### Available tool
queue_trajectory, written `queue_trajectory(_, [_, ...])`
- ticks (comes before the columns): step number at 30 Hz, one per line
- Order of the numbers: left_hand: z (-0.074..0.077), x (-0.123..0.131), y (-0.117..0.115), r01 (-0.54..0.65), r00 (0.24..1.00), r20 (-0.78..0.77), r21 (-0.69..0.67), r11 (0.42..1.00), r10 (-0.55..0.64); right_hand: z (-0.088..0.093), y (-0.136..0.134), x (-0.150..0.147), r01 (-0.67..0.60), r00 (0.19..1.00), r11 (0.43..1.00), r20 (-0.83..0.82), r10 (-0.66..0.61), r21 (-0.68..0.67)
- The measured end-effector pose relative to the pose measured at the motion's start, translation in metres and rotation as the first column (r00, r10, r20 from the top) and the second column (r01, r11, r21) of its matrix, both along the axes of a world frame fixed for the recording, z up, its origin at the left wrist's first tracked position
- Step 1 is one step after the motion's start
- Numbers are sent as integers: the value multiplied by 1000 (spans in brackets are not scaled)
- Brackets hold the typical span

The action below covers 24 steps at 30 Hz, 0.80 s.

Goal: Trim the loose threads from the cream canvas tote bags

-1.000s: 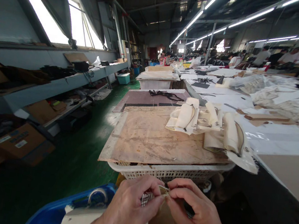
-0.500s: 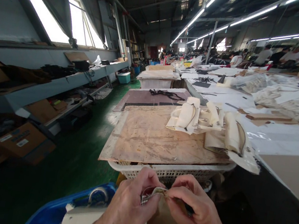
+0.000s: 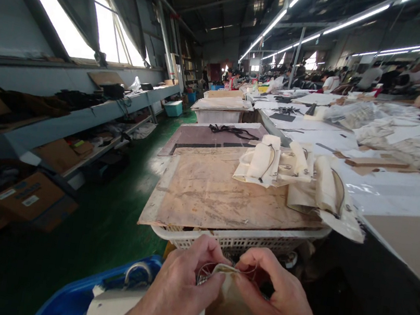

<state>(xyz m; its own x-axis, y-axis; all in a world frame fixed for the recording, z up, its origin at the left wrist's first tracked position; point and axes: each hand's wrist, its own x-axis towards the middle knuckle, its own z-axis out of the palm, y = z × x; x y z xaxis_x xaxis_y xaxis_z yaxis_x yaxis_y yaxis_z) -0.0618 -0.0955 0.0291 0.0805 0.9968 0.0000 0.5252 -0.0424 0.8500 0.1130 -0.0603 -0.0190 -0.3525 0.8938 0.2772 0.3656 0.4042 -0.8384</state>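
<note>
My left hand and my right hand meet low in the view, both pinching the top edge of a beige fabric piece with a checked lining. The fingers of each hand are closed on that edge, thumbs almost touching. Just beyond my hands stands a white plastic basket topped by a stained brown board. Cream fabric pieces lie in a pile on the board's far right.
A blue bin sits at lower left. Grey shelves with cardboard boxes line the left wall along a green floor aisle. A long white worktable with materials runs on the right. Other people work far back.
My fingers have shifted slightly along the fabric's top edge, spreading it a little; the hands stay in the same place. The view has barely moved.
</note>
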Motion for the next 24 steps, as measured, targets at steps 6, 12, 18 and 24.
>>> queue_trajectory(6, [-3,-3,2,24,999,-37,21,999,-23,2,2,3,-48,999,998,17,49,-50])
queue_trajectory(12, [-3,-3,1,29,999,-39,30,999,-28,7,9,8,-203,979,945,-22,205,-258])
queue_trajectory(18, [-3,-2,0,59,990,-130,87,995,-47,3,8,12,-237,971,902,-73,226,-360])
queue_trajectory(24, [-4,-2,1,46,986,-167,97,994,-30,10,5,14,-264,965,908,-87,249,-325])
